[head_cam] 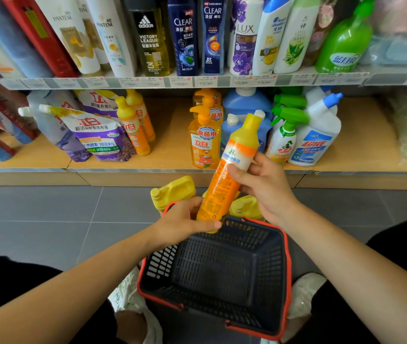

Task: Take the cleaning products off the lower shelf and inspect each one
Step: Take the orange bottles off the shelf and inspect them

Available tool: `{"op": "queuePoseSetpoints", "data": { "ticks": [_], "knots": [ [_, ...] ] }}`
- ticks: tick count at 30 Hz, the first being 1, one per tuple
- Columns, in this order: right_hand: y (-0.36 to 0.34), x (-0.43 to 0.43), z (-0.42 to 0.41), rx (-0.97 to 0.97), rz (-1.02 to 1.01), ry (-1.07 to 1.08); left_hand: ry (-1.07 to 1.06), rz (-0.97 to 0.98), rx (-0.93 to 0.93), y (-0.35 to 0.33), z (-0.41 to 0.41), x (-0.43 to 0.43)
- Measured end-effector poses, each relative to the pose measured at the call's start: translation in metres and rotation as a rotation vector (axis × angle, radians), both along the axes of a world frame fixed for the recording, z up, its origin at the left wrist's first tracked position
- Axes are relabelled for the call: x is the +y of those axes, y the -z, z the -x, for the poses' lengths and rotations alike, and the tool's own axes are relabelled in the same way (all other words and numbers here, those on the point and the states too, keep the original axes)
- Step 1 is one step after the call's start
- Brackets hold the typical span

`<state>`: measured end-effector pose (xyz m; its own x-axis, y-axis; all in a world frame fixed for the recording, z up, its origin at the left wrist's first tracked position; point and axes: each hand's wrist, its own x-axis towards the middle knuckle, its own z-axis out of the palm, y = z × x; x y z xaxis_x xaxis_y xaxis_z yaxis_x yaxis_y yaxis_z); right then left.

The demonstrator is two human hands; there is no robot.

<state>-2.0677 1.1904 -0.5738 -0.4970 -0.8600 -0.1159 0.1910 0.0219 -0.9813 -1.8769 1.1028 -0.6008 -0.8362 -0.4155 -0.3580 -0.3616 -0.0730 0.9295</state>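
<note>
My left hand [185, 220] grips the base of the orange bottle [222, 184], which is off the lower shelf [170, 145] and tilted above the basket [286, 256]. My right hand [265, 187] grasps it at the label. For a sound inspection, I judge I should steady the base and rotate the print toward me. The wooden shelf carries detergents, and the floor [36, 214] is grey tile.

Both forearms [93, 266] are seen bare as far as the near edge of view, as are the left hand [185, 220] and right hand [265, 186]. Black trousers [9, 291] are worn, shown as dark cloth at near left and near right. White shoes [129, 294] with a faint grey pattern are worn, partly hidden.
</note>
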Motion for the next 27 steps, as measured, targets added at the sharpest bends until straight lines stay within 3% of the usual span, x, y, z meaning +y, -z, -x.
{"op": "queuePoseSetpoints", "data": {
  "ticks": [2, 7, 10, 14, 16, 18, 21, 24, 27],
  "knots": [
    [0.0, 0.0, 0.005, 0.108, -0.059, 0.044, -0.067, 0.045, -0.005, -0.003, 0.001, -0.004],
    [0.011, 0.002, 0.026, 0.661, -0.295, 0.118, -0.372, 0.204, 0.063, -0.022, -0.001, -0.023],
    [0.013, 0.002, 0.022, 0.937, -0.219, 0.174, -0.471, 0.332, 0.099, -0.036, -0.002, -0.034],
    [0.022, -0.002, 0.004, 0.921, -0.217, -0.304, -0.351, 0.501, 0.12, -0.043, -0.002, -0.032],
    [0.027, -0.003, -0.005, 0.741, -0.168, -0.445, -0.331, 0.464, 0.147, -0.043, -0.002, -0.026],
    [0.031, -0.003, -0.009, 0.555, -0.099, -0.449, -0.329, 0.42, 0.179, -0.044, -0.002, -0.022],
    [0.03, -0.002, -0.009, 0.444, -0.035, -0.423, -0.325, 0.347, 0.199, -0.05, -0.001, -0.024],
    [0.028, -0.003, -0.012, 0.448, -0.04, -0.38, -0.347, 0.314, 0.201, -0.055, -0.001, -0.028],
    [0.027, -0.002, -0.015, 0.606, -0.074, -0.341, -0.401, 0.424, 0.177, -0.056, 0.0, -0.027]
  ]
}}
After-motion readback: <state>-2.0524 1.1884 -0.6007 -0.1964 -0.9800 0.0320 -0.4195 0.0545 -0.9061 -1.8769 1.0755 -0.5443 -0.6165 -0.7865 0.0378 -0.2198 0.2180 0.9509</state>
